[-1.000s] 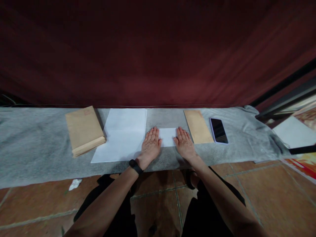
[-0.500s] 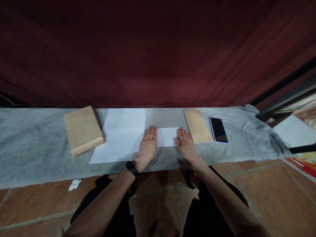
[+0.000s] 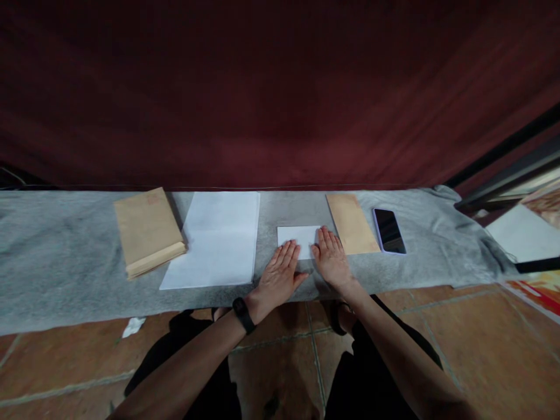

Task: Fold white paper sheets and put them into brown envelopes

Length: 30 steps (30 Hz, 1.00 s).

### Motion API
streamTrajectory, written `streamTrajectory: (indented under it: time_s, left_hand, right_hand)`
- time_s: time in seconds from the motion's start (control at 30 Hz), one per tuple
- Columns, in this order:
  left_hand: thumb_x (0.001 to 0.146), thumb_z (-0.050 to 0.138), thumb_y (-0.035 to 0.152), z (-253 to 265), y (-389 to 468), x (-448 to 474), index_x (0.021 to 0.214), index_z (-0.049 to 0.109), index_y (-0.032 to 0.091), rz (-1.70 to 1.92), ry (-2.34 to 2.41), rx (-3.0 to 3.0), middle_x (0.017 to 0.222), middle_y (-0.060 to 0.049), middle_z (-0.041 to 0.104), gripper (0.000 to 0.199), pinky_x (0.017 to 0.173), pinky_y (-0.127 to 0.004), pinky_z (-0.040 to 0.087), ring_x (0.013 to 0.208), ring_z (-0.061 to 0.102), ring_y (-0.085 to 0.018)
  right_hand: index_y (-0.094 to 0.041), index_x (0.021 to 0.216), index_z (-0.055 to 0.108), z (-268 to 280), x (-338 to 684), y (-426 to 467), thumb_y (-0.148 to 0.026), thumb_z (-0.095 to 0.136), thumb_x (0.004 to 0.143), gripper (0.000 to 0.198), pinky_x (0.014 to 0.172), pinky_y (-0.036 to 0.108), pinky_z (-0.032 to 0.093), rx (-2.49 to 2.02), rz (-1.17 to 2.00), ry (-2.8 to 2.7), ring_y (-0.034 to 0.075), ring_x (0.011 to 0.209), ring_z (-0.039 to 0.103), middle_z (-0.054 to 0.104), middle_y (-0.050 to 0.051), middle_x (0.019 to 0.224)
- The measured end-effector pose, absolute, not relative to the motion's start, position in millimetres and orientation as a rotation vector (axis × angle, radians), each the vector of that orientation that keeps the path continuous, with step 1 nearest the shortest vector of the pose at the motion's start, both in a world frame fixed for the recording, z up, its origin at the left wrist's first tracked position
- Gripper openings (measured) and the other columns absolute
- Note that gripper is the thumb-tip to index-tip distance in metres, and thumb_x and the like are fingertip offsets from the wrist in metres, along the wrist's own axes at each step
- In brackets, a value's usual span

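Observation:
A small folded sheet of white paper (image 3: pixel 301 234) lies flat on the grey cloth. My left hand (image 3: pixel 280 273) rests palm down over its lower left part, fingers stretched and thumb out to the side. On the paper's right end lies my right hand (image 3: pixel 331 256), also flat, its fingers straight. Left of my hands are larger white sheets (image 3: pixel 214 239), with a crease across the middle. Just beyond my right hand is a single brown envelope (image 3: pixel 352 224).
A stack of brown envelopes (image 3: pixel 149 230) sits at the left on the cloth-covered bench (image 3: pixel 61 256). A phone (image 3: pixel 389 231) lies to the right of the single envelope. Behind the bench hangs a dark red curtain (image 3: pixel 280 116). Crumpled white paper (image 3: pixel 133 326) is on the tiled floor.
My left hand has slid from the small paper's left end rightward and toward me, and its thumb has spread out. My right hand has stayed on the right end.

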<state>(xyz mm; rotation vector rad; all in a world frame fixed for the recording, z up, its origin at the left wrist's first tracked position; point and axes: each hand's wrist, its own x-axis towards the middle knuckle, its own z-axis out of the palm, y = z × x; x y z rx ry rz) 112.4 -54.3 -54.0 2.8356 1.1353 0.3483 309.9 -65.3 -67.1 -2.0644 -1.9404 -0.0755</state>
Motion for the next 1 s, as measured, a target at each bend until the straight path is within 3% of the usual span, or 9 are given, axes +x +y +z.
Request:
streamTrajectory:
  time_s: [0.2, 0.4, 0.6, 0.83, 1.0]
  left_hand:
    - [0.102, 0.038, 0.041, -51, -54, 112, 0.154, 0.031, 0.006, 0.323, 1.129, 2.824, 0.162, -0.019, 0.032, 0.063, 0.125, -0.047, 0.026, 0.153, 0.023, -0.028]
    - [0.101, 0.032, 0.028, -53, -54, 108, 0.154, 0.031, 0.005, 0.324, 1.116, 2.825, 0.161, -0.018, 0.034, 0.058, 0.125, -0.046, 0.026, 0.153, 0.024, -0.025]
    - [0.101, 0.037, 0.033, -54, -55, 100, 0.154, 0.031, 0.004, 0.377, 1.195, 2.812, 0.161, -0.020, 0.034, 0.060, 0.124, -0.047, 0.028, 0.153, 0.024, -0.027]
    - [0.101, 0.038, 0.035, -55, -55, 93, 0.158, 0.020, 0.005, 0.434, 1.285, 2.788, 0.161, -0.021, 0.033, 0.067, 0.123, -0.048, 0.031, 0.152, 0.026, -0.028]
    - [0.101, 0.039, 0.036, -53, -54, 90, 0.157, 0.021, 0.002, 0.441, 1.311, 2.785, 0.161, -0.023, 0.031, 0.068, 0.122, -0.048, 0.032, 0.152, 0.024, -0.029]
  right_hand:
    - [-0.010, 0.157, 0.030, -60, 293, -72, -0.037, 0.029, 0.106, 0.058, 0.123, 0.047, 0.027, -1.855, 0.048, -2.124, 0.024, 0.153, 0.026, 0.030, 0.013, 0.164]
    - [-0.012, 0.156, 0.033, -68, 280, -82, -0.041, 0.033, 0.106, 0.058, 0.124, 0.045, 0.026, -1.782, 0.057, -2.203, 0.023, 0.151, 0.030, 0.035, 0.013, 0.162]
    - [-0.006, 0.156, 0.031, -73, 286, -86, -0.043, 0.037, 0.105, 0.064, 0.123, 0.047, 0.028, -1.831, -0.042, -2.156, 0.027, 0.151, 0.031, 0.033, 0.018, 0.161]
    - [-0.007, 0.159, 0.024, -76, 301, -93, -0.045, 0.038, 0.104, 0.068, 0.120, 0.049, 0.032, -1.865, -0.080, -2.090, 0.029, 0.150, 0.032, 0.033, 0.020, 0.161]
    - [-0.008, 0.159, 0.025, -76, 308, -98, -0.046, 0.038, 0.105, 0.068, 0.120, 0.049, 0.032, -1.882, -0.107, -2.082, 0.030, 0.149, 0.033, 0.034, 0.019, 0.161]
